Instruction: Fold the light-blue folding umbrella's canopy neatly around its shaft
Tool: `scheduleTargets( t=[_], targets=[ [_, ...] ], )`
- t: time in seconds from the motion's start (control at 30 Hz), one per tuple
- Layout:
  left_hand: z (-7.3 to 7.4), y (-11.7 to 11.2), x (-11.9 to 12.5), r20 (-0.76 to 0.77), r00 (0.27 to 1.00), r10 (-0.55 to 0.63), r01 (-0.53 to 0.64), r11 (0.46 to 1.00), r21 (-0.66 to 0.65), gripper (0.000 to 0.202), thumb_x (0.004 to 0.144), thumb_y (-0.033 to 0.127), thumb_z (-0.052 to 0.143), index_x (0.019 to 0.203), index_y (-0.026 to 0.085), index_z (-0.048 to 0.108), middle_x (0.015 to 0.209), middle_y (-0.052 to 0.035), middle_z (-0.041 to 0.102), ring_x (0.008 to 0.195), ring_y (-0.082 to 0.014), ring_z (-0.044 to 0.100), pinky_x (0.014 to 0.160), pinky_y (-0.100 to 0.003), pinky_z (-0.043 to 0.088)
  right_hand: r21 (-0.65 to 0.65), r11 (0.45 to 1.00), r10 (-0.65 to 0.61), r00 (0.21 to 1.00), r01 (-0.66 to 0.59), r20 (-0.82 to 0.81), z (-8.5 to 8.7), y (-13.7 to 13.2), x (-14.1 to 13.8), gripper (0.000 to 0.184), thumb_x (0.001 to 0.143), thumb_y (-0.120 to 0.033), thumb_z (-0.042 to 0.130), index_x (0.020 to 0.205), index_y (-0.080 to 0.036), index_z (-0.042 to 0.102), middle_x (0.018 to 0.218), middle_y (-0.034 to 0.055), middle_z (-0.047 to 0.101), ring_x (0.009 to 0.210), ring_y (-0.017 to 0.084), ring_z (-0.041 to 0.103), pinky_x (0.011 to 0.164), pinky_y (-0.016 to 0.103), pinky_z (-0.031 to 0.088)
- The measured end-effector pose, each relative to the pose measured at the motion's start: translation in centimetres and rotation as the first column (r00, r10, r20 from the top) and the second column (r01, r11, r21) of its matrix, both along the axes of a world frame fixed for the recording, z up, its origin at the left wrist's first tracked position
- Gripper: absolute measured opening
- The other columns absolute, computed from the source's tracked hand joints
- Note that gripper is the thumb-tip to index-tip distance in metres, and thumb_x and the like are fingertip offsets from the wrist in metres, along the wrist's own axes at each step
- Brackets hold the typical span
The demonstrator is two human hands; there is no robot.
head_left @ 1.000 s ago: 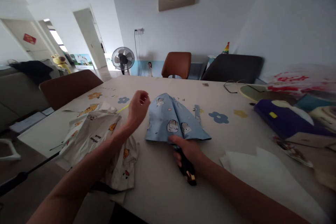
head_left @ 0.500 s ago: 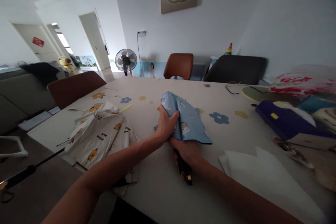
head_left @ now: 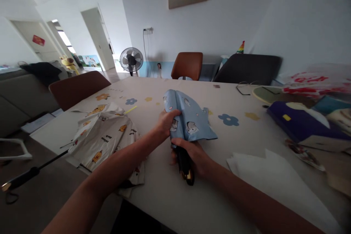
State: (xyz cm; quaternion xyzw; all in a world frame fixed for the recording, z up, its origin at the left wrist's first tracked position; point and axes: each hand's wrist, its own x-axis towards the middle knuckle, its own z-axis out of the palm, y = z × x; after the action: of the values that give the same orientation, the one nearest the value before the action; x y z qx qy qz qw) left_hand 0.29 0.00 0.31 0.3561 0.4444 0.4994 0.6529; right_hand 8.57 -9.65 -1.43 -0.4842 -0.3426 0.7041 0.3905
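Note:
A folding umbrella with a light blue canopy (head_left: 192, 120) printed with small animals lies on the table in front of me. My right hand (head_left: 193, 151) is closed round its black handle (head_left: 185, 166), which points toward me. My left hand (head_left: 167, 122) is closed on the left side of the blue canopy, gathering the fabric against the shaft. The canopy's far tip points away from me.
A white umbrella with yellow prints (head_left: 106, 139) lies at the table's left edge. White paper (head_left: 274, 179) sits to my right, a purple box (head_left: 298, 124) and bags beyond it. Chairs (head_left: 188, 65) stand round the flower-print table (head_left: 153, 197); a fan (head_left: 131, 59) stands behind.
My left hand came from open air on the left onto the blue canopy and closed on it, bunching the spread fabric narrower. My right hand kept hold of the handle.

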Motion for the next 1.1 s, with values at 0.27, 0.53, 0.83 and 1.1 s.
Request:
scheduleTargets(
  t=[0.27, 0.53, 0.83, 1.1],
  targets=[
    [0.2, -0.3, -0.2, 0.166, 0.979, -0.12, 0.127, 0.991, -0.036, 0.022, 0.062, 0.022, 0.063, 0.081, 0.011, 0.06, 0.061, -0.0042, 0.061, 0.051, -0.0142, 0.056, 0.055, -0.028, 0.049, 0.008, 0.991, 0.131, 0.985, -0.131, -0.113, -0.5, -0.1, 0.0, 0.022, 0.078, -0.032, 0.047, 0.064, -0.016, 0.052, 0.037, -0.0027, 0.049, 0.031, 0.011, 0.048, 0.034, 0.02, 0.041],
    [-1.0, -1.5, 0.6, 0.008, 0.999, -0.052, 0.051, 0.993, 0.105, 0.033, 0.062, 0.032, 0.072, 0.088, 0.013, 0.063, 0.073, -0.0061, 0.066, 0.062, -0.0159, 0.061, 0.059, -0.026, 0.05, 0.01, 1.0, -0.022, 0.992, 0.021, 0.126, -0.4, 0.1, -0.2, 0.025, 0.075, -0.027, 0.046, 0.051, -0.018, 0.045, 0.031, -0.0036, 0.044, 0.027, 0.011, 0.043, 0.03, 0.021, 0.039],
    [-1.4, -1.5, 0.8, 0.098, 0.985, -0.143, 0.152, 0.985, -0.082, 0.018, 0.062, 0.019, 0.07, 0.076, 0.011, 0.063, 0.067, -0.0066, 0.066, 0.056, -0.0165, 0.06, 0.06, -0.031, 0.053, 0.024, 0.999, -0.035, 0.973, 0.03, 0.227, -0.6, 0.3, 0.1, 0.025, 0.075, -0.024, 0.047, 0.052, -0.017, 0.049, 0.036, -0.0001, 0.05, 0.031, 0.011, 0.048, 0.032, 0.021, 0.04],
    [-0.5, -1.0, 0.0, 0.12, 0.982, -0.146, 0.153, 0.987, -0.048, 0.008, 0.066, 0.014, 0.065, 0.071, 0.01, 0.061, 0.061, -0.0054, 0.063, 0.053, -0.0153, 0.059, 0.053, -0.029, 0.052, -0.042, 0.999, -0.033, 0.984, 0.026, -0.173, -0.7, 1.2, 1.3, 0.027, 0.084, -0.036, 0.05, 0.087, -0.011, 0.06, 0.071, 0.0098, 0.066, 0.064, 0.018, 0.065, 0.064, 0.031, 0.055]
  ],
)
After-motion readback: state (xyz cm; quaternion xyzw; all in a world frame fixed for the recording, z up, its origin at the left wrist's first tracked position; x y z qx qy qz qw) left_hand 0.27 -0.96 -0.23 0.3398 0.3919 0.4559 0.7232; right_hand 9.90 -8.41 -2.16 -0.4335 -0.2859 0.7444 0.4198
